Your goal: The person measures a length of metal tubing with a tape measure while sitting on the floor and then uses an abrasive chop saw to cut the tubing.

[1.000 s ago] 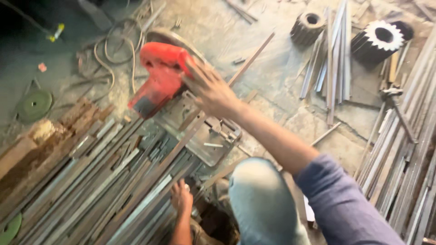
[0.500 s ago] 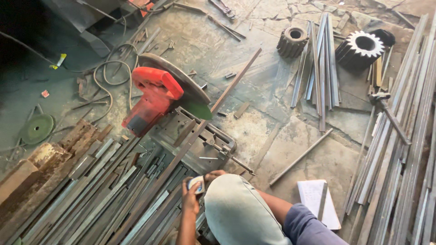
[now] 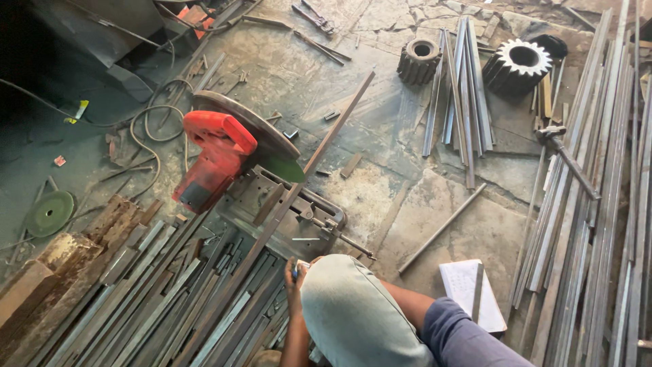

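1. The left hand [image 3: 295, 273] sits just in front of the red chop saw [image 3: 216, 158], its fingers closed around a small dark object [image 3: 295, 274].
2. That object lies beside the long steel bar [image 3: 285, 204] on the saw's base.
3. The right hand is hidden behind the knee [image 3: 353, 312]; its fingers cannot be told.

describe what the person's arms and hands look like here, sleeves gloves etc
Both hands are bare, with no gloves, rings or watch visible. The left hand shows beside a grey-clad knee, its forearm bare down to the frame edge. The right arm has a blue-purple sleeve pushed up to about the elbow, leaving the forearm uncovered. The right hand itself is hidden behind the knee.
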### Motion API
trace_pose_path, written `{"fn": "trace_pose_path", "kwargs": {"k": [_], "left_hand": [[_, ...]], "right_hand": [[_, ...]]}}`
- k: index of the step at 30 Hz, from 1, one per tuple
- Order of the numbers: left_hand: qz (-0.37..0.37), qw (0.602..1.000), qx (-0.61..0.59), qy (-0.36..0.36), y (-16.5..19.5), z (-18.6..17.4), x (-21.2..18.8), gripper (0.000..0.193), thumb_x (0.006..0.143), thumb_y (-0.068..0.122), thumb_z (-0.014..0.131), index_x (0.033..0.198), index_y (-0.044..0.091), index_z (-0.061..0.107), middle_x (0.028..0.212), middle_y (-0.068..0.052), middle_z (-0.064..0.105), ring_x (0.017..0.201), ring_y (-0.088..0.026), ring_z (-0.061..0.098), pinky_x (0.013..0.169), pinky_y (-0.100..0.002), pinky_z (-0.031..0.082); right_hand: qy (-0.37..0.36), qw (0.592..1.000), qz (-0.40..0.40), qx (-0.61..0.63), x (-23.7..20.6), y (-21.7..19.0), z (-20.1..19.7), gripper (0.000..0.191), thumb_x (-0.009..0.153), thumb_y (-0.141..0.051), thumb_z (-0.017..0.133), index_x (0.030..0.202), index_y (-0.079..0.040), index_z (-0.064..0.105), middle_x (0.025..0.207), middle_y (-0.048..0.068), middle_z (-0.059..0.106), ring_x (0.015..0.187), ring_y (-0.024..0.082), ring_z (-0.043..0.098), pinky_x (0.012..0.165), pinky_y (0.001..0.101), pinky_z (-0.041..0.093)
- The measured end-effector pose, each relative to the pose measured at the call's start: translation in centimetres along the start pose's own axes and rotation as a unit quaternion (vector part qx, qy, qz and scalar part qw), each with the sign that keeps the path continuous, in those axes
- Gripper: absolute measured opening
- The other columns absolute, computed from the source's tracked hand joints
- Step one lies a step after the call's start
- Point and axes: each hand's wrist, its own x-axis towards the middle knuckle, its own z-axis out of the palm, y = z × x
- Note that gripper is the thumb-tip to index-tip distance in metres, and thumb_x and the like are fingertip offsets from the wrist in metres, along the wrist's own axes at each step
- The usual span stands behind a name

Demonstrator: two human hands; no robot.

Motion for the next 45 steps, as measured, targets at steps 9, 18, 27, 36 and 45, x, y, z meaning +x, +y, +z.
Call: {"fn": "trace_pose_path", "kwargs": {"k": [9, 18, 27, 36, 45], "left_hand": [[0.194, 0.964, 0.172, 0.055, -1.0, -1.4, 1.3, 0.057, 0.088, 0.034, 0.078, 0.127, 0.005, 0.049, 0.113, -0.012, 0.06, 0.097, -0.021, 0.061, 0.082, -0.034, 0.053], [0.133, 0.96, 0.248, 0.001, -1.9, -1.9, 2.9, 0.028, 0.091, 0.027, 0.064, 0.105, 0.003, 0.068, 0.089, -0.007, 0.069, 0.079, -0.018, 0.063, 0.072, -0.035, 0.053], [0.157, 0.869, 0.451, -0.131, 1.4, -3.8, 3.6, 0.069, 0.072, 0.032, 0.083, 0.134, 0.015, 0.057, 0.104, -0.013, 0.071, 0.096, -0.025, 0.068, 0.083, -0.04, 0.054], [0.077, 0.8, 0.59, -0.076, 5.4, -9.7, 5.5, 0.058, 0.079, 0.055, 0.08, 0.123, 0.018, 0.071, 0.107, -0.011, 0.078, 0.096, -0.026, 0.074, 0.085, -0.04, 0.057], [0.066, 0.761, 0.642, -0.063, 11.0, -21.4, 2.2, 0.049, 0.078, 0.053, 0.076, 0.111, 0.017, 0.077, 0.107, -0.01, 0.079, 0.101, -0.03, 0.076, 0.087, -0.042, 0.057]], "right_hand": [[-0.016, 1.0, 0.008, -0.006, 0.4, 0.0, 0.2, 0.033, 0.09, -0.02, 0.078, 0.116, -0.001, 0.07, 0.1, 0.011, 0.075, 0.087, 0.021, 0.07, 0.076, 0.0365, 0.056], [-0.028, 0.999, 0.015, -0.008, 0.2, -0.8, 0.2, 0.033, 0.088, -0.018, 0.079, 0.115, -0.001, 0.069, 0.097, 0.011, 0.074, 0.083, 0.022, 0.069, 0.073, 0.0368, 0.056], [-0.032, 0.999, 0.013, 0.004, 0.8, -1.1, 0.2, 0.033, 0.086, -0.016, 0.08, 0.113, -0.001, 0.069, 0.094, 0.01, 0.072, 0.08, 0.022, 0.068, 0.069, 0.0372, 0.055], [0.318, 0.871, -0.046, 0.373, 4.2, -3.8, -11.3, 0.025, 0.087, -0.01, 0.073, 0.108, 0.0, 0.067, 0.089, 0.009, 0.068, 0.078, 0.022, 0.067, 0.067, 0.0394, 0.057], [0.507, 0.639, -0.201, 0.542, -1.7, -4.4, -29.1, 0.061, 0.077, 0.003, 0.076, 0.127, -0.018, 0.048, 0.106, 0.006, 0.066, 0.095, 0.028, 0.069, 0.077, 0.0482, 0.062]]}}
